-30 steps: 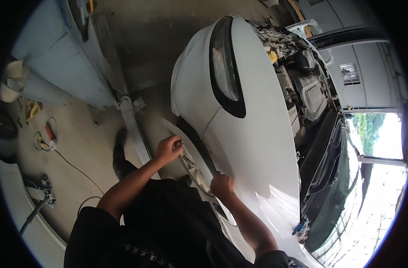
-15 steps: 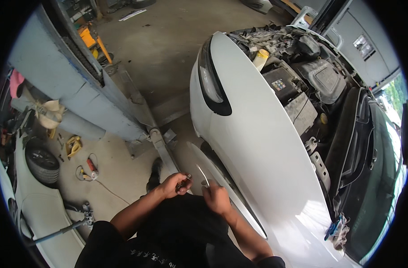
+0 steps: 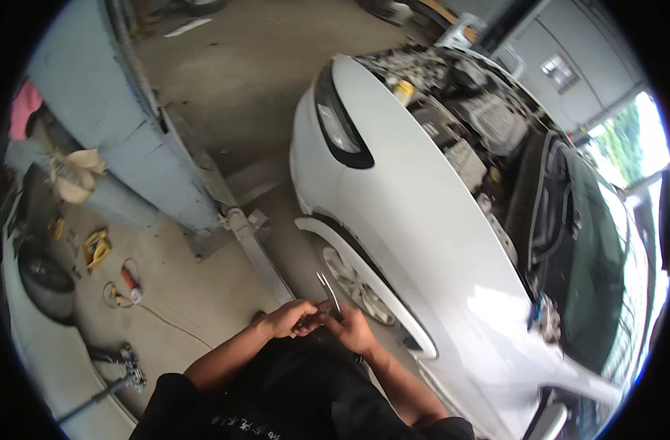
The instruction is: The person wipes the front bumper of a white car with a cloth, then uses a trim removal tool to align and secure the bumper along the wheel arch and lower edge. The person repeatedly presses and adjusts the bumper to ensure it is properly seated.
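Observation:
In front of my body, my right hand (image 3: 352,331) is closed around a slim metal tool (image 3: 328,290) whose narrow, forked-looking tip points up and away from me. My left hand (image 3: 291,320) meets it at the fingertips, its fingers pinched together; whatever small thing they hold is hidden. Just beyond both hands stands the white car, its front fender (image 3: 416,213) beside me. A white wheel-arch trim (image 3: 383,282) curves over the silver wheel (image 3: 358,290), with a dark gap between trim and fender.
The car's engine bay (image 3: 489,121) is open at right; gloves (image 3: 546,319) lie by the windshield. A blue-grey lift post (image 3: 108,110) rises at left, its arm (image 3: 254,246) low toward the car. A red grinder (image 3: 132,284) with a cord and a floor jack (image 3: 130,370) are at left.
My view has turned, so the car's wheel and more of its side show. My hands have come together, and the tool now stands steeper between them.

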The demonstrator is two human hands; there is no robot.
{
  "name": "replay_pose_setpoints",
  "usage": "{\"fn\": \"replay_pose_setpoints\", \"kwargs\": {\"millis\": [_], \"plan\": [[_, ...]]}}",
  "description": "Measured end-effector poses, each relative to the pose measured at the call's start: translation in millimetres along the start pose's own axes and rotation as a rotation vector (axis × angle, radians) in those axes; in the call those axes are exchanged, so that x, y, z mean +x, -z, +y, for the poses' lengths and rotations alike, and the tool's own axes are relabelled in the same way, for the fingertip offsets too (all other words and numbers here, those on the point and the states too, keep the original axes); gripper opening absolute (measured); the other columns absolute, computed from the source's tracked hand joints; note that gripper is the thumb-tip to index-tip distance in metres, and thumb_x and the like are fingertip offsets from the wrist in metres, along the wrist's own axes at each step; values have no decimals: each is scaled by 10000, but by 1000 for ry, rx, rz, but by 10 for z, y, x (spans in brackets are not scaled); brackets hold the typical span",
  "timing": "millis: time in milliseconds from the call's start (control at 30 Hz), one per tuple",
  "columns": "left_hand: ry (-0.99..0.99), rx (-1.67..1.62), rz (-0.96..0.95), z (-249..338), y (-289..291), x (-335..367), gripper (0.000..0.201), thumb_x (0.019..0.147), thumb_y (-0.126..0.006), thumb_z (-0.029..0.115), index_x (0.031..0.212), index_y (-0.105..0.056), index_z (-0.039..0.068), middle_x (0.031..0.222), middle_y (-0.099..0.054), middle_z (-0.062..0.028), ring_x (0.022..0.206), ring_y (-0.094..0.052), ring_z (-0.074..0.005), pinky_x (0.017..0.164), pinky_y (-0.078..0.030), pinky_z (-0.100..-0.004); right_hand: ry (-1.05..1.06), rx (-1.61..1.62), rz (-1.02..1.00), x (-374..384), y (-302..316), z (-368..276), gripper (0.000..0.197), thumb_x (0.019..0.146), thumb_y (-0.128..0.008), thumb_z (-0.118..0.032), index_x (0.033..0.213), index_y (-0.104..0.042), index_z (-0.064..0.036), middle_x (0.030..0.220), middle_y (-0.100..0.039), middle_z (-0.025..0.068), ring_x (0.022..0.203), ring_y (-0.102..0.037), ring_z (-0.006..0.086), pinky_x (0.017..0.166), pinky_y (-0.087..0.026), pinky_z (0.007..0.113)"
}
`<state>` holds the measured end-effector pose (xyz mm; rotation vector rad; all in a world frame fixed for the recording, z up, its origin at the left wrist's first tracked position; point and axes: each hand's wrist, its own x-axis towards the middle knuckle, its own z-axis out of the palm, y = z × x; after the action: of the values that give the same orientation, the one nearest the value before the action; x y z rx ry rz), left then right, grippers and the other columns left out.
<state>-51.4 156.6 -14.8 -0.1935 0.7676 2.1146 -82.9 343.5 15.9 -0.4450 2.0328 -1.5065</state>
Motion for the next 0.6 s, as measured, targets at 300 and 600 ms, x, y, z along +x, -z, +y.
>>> {"fn": "replay_pose_setpoints", "kwargs": {"millis": [300, 600], "plan": [[162, -25, -70, -97, 3, -809, 335, 872, -366, 340, 899, -545, 57, 634, -515, -52, 449, -422, -118, 386, -313, -222, -18, -309, 241, -567, -919, -689, 244, 825, -580, -174, 1008, -551, -15, 744, -617, 181, 706, -622, 333, 617, -488, 368], [362, -3, -70, -460, -135, -825, 525, 908, -277, 510, 834, -570, 82, 655, -580, -45, 478, -487, -155, 364, -322, -232, -28, -489, 510, -1258, -1426, -684, 385, 806, -597, -217, 1153, -513, -74, 680, -599, 179, 610, -594, 355, 546, -478, 426]]}}
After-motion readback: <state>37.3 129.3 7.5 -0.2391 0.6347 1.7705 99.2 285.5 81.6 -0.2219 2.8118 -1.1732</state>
